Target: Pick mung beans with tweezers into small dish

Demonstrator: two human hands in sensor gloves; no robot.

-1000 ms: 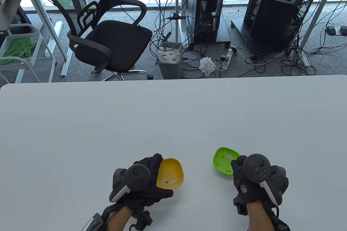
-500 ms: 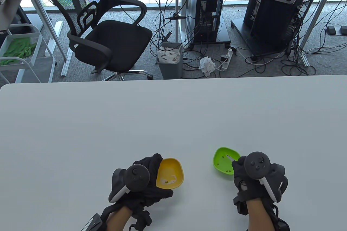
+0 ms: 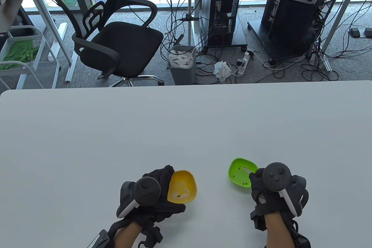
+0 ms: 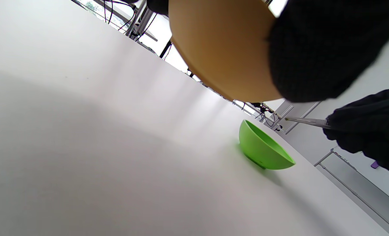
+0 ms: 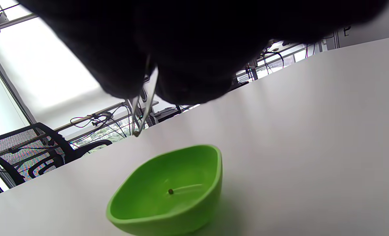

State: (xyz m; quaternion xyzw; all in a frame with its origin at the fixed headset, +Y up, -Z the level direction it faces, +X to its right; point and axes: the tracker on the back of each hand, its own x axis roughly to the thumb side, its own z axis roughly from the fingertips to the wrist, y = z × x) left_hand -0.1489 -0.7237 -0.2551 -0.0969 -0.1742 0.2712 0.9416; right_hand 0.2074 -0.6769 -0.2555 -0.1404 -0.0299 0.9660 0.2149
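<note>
My right hand holds the tweezers. My fingers squeeze them near the top, and the two thin tips come together at the end. I cannot tell if a bean sits between the tips; they look too small. The tips hang just above the green dish, over its back edge, not touching it. One dark mung bean lies at the bottom of the green dish, below the tips. From the table view a few more dark specks show inside that dish.

My left hand grips the yellow dish. My fingers wrap around its side and it is tipped up off the table. Some small beans lie in it. The yellow dish is well apart from my right hand, off to its left.
</note>
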